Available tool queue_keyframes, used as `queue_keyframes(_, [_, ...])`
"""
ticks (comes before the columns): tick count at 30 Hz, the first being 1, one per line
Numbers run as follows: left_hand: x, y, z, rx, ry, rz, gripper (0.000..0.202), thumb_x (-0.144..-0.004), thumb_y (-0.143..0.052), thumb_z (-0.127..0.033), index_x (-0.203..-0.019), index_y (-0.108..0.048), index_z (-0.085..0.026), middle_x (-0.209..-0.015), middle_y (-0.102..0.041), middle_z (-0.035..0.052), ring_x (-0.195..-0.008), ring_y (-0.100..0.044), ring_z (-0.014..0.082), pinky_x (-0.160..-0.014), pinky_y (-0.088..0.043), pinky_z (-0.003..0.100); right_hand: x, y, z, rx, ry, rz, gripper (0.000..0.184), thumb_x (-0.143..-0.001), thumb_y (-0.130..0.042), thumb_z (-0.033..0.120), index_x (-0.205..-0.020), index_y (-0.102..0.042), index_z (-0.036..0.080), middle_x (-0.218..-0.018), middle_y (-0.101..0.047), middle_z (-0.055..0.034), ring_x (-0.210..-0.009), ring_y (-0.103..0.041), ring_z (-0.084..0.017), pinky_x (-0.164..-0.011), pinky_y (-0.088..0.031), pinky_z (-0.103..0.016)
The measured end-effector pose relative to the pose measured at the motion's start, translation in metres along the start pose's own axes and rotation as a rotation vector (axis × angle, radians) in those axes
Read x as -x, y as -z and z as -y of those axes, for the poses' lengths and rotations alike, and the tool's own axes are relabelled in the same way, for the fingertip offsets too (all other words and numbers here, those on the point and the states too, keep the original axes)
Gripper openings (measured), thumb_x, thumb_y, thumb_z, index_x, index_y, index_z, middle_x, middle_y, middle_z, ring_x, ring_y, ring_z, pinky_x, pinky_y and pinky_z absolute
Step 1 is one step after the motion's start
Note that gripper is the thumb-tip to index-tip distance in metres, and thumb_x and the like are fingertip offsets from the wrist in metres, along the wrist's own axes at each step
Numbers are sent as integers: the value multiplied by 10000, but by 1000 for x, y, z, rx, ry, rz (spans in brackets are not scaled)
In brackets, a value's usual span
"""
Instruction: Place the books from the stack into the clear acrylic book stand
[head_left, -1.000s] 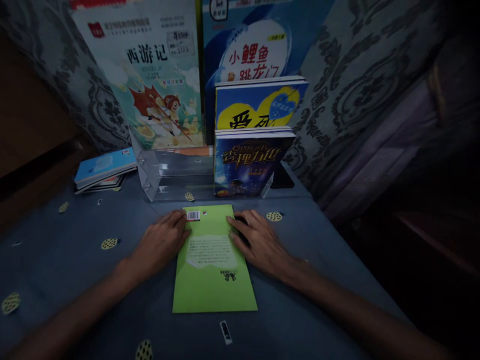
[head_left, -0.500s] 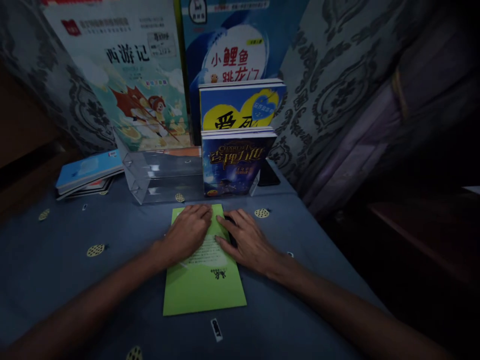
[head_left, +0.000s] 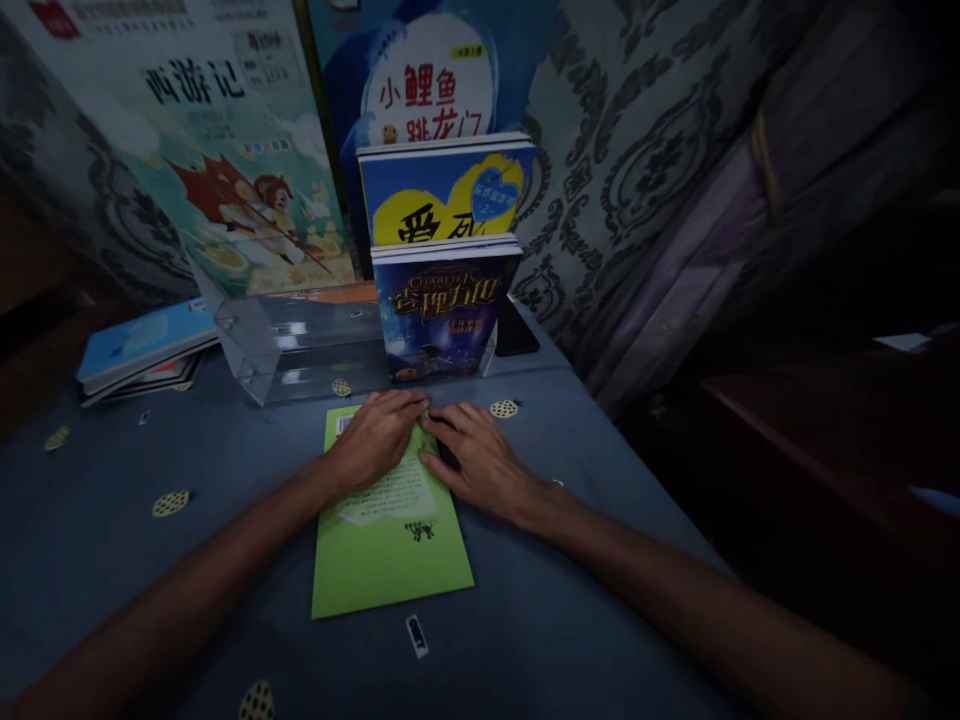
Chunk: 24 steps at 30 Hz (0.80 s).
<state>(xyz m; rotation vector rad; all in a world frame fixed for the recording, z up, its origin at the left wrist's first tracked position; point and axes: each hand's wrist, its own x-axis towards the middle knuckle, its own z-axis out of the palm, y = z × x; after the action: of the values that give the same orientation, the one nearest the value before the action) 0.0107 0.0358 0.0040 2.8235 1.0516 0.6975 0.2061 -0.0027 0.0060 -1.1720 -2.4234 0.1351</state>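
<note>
A green book (head_left: 390, 575) lies flat on the table, its back cover up with a block of small print. My left hand (head_left: 382, 430) rests across the upper part of this cover, palm down, fingers laid towards the top right corner. At the right edge, my right hand (head_left: 484, 460) has its fingers stretched forward and its thumb on the cover. The fingertips of both hands nearly meet near that corner. Neither hand has the book lifted. A dark patch shows beneath the right palm; I cannot tell whether it is shadow.
Behind the hands stands a clear acrylic rack (head_left: 277, 350). A dark blue book (head_left: 442, 320), a blue-and-yellow book (head_left: 382, 190) and larger picture books (head_left: 225, 130) stand upright there. Stacked books (head_left: 146, 340) lie left; a black flat object (head_left: 517, 332) lies right of the rack.
The whole view has shifted slightly, so everything appears further left. My left hand has slid towards the book's top right corner, uncovering a barcode at its top left.
</note>
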Motion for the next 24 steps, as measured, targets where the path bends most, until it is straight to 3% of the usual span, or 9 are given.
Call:
queue_keyframes(10, [0, 1, -1, 42, -70, -70, 300, -955, -459, -103, -1167, -668, -135, -1164, -694, 136, -1065, -639, 261, -925, -527, 452, -2, -1, -13, -166, -57, -73, 318, -954, -461, 199, -1197, -664, 165, -1098, -673, -112, -1037, -580, -269, -921, -483, -453])
queue_keyframes(14, [1, 7, -9, 10, -105, -36, 301, -948, -459, -108, -1164, -668, -127, -1126, -690, 139, -1044, -626, 269, -900, -534, 449, -2, 1, -19, -325, -59, -94, 464, -953, -368, 160, -1398, -501, 159, -1274, -638, -128, -1174, -560, -257, -997, -467, -466])
queue_keyframes(19, [4, 14, -20, 3, -172, -14, 288, -952, -464, -140, -1141, -679, -108, -1018, -692, 143, -942, -622, 267, -841, -539, 449, -1, -1, -23, -362, -16, 8, 558, -965, -333, 170, -1521, -305, 205, -1387, -590, -100, -1283, -506, -243, -1075, -404, -497])
queue_keyframes(24, [12, 20, -34, 62, -216, 51, 311, -970, -443, -148, -1189, -662, -123, -1030, -691, 132, -1000, -615, 264, -871, -525, 447, -2, -4, -25, -319, -31, 38, 488, -968, -329, 184, -1442, -433, 142, -1397, -569, -139, -1294, -497, -249, -1083, -399, -473])
